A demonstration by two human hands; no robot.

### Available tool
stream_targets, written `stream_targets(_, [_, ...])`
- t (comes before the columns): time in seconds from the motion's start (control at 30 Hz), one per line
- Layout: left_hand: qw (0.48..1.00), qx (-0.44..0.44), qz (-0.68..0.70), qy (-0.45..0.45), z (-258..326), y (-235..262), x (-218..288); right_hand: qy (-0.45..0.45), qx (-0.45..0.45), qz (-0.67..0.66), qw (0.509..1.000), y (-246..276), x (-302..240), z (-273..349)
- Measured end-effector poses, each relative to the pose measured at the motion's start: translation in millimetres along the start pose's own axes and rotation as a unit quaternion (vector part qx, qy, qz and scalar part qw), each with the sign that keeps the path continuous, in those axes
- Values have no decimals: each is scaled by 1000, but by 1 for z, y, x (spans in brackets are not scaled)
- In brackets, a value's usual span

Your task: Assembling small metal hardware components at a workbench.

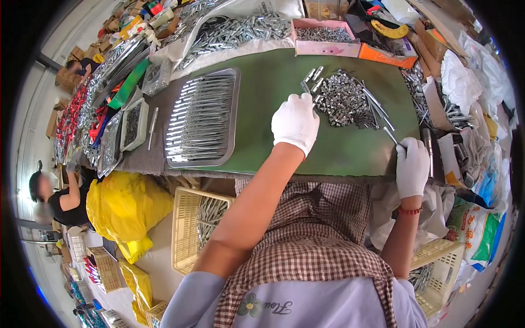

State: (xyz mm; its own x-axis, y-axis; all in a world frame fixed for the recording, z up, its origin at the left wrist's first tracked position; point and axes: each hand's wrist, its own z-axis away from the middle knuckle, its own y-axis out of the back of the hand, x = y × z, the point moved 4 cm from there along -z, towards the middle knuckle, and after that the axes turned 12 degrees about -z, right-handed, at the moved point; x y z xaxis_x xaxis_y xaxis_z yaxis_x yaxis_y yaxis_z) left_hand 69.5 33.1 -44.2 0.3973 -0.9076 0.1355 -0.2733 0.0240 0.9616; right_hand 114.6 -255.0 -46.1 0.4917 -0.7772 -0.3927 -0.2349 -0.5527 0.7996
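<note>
The fingers of the left hand (295, 122), gloved in white, curl downward at the near edge of a heap of small metal pieces (343, 101) just right of the frame's centre; whether they pinch a piece cannot be told, since the back of the glove hides them. The fingers of the right hand (412, 167), also gloved, are closed narrowly on a thin metal rod (390, 135) at the right of the frame, its tip slanting up and left toward the heap, probably so that it can meet whatever the left hand picks up. More rods (375, 104) lie fanned at the heap's right side, within easy reach of that hand. All this rests on a green counter (262, 109). To the left of centre sits a metal tray (201, 119) with long metal parts laid in neat parallel rows, likely kept aligned for counting or easy lifting. In the upper middle, a pink box (326, 42) holds more small hardware. A pale plastic basket (192, 227) stands below the counter edge, left of the person's checked apron (314, 235).
</note>
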Motion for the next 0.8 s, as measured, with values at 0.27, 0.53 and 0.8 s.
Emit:
stream_targets(0.27, [971, 182, 97, -122, 18, 43, -17, 13, 3, 15, 1000, 7, 7, -2])
stream_targets(0.53, [937, 20, 120, -328, 69, 27, 64, 61, -118, -205, 970, 15, -43, 14])
stream_targets(0.8, [963, 22, 156, -219, 84, 15, 40, 108, -105, -159, 976, 11, -51, 17])
